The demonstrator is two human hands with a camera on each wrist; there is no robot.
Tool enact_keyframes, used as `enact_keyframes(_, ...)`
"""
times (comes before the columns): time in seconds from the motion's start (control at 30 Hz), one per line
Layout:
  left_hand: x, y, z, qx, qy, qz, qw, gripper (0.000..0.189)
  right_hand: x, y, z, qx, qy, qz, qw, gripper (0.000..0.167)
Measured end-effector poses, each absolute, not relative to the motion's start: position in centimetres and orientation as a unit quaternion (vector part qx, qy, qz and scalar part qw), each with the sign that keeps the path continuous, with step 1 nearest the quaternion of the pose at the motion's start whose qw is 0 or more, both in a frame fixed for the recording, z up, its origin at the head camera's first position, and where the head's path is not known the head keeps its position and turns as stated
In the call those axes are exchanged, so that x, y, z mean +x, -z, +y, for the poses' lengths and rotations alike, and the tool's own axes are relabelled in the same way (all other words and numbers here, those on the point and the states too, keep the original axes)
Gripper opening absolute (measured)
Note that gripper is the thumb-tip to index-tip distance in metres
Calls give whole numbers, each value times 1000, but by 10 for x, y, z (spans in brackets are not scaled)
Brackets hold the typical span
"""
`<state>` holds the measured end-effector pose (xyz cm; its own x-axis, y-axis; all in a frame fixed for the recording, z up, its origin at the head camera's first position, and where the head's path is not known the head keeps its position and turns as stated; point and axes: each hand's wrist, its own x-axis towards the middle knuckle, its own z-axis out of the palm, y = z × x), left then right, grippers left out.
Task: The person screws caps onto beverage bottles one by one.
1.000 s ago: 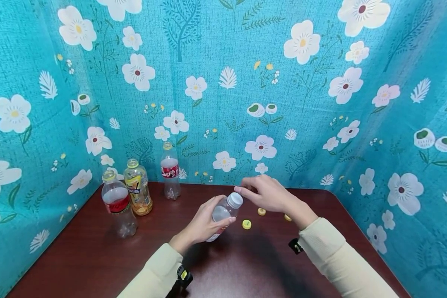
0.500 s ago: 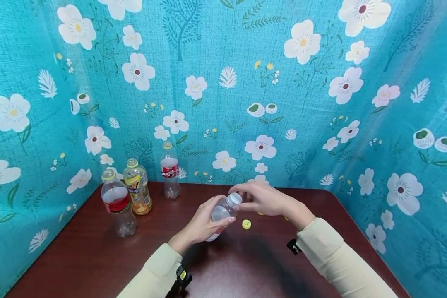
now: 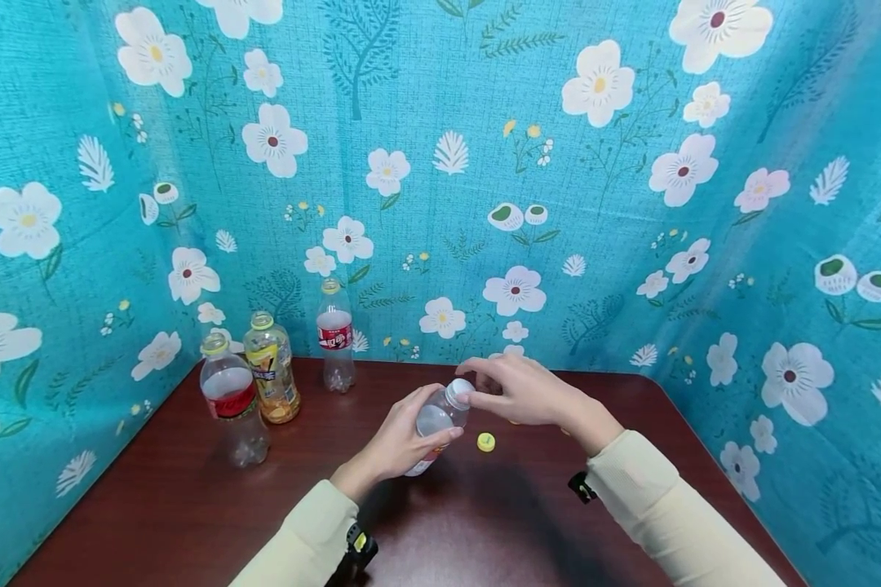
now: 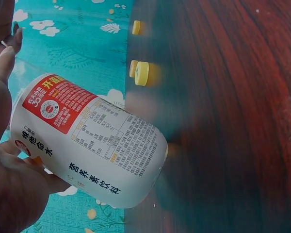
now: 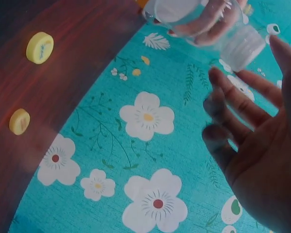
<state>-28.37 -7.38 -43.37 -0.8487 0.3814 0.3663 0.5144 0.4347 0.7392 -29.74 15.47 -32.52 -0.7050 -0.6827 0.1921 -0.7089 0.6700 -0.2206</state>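
My left hand (image 3: 404, 436) grips a clear plastic drink bottle (image 3: 433, 420) round its body and holds it tilted. Its white label with a red panel (image 4: 60, 104) shows in the left wrist view. A white cap (image 3: 458, 390) sits on the bottle's mouth, which points up and to the right. Beside the cap is my right hand (image 3: 521, 391), thumb and forefinger loosely spread about it. In the right wrist view those fingers look slightly apart from the cap (image 5: 242, 47), though contact is hard to judge.
Near the bottle lies a yellow bottle cap (image 3: 486, 442), and more yellow caps (image 5: 20, 121) lie farther right. At the left stand a red-labelled bottle (image 3: 235, 408), a yellow-labelled bottle (image 3: 273, 371) and another red-labelled bottle (image 3: 335, 338). A flowered curtain (image 3: 411, 204) borders the dark table (image 3: 154, 497).
My right hand first came leftward over the white cap with thumb and fingers round it, then its fingers loosened slightly. My left hand and the bottle stay almost in place.
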Motion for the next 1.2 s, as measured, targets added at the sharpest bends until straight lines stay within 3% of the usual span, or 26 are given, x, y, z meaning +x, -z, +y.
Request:
enact_keyframes(0.2, -283, 434, -74, -270, 469, -838, 68, 66, -297, 320, 159, 443, -159, -882, 10, 44)
enact_keyframes(0.8, -283, 435, -73, -275, 473, -835, 58, 66, -304, 324, 158, 449, -197, -871, -11, 34)
enact_keyframes(1.2, -282, 438, -72, -277, 487, -825, 70, 62, -298, 331, 148, 442, -218, -869, 44, 20)
